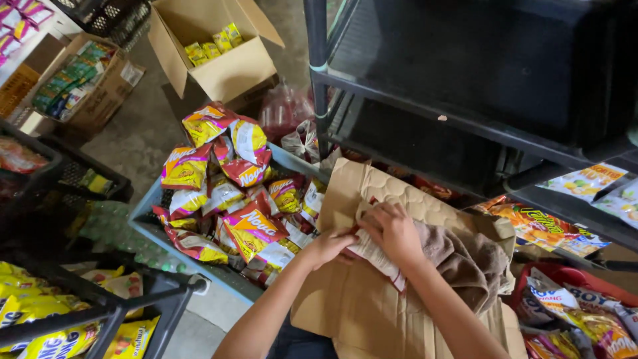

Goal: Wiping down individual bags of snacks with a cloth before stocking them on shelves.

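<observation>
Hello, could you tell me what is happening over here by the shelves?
A person bends over a flattened cardboard sheet, both hands on a snack packet. The left hand pinches its edge; the right hand presses from above, beside a brown cloth. A grey bin heaped with snack bags sits alongside.

Grey concrete floor [143, 129] is showing between open cardboard boxes [212, 46]. A black metal shelving rack [465, 126] is standing at the right, a black wire rack [119, 306] is sitting at lower left, and dim light is leaving the shelves in shadow
</observation>
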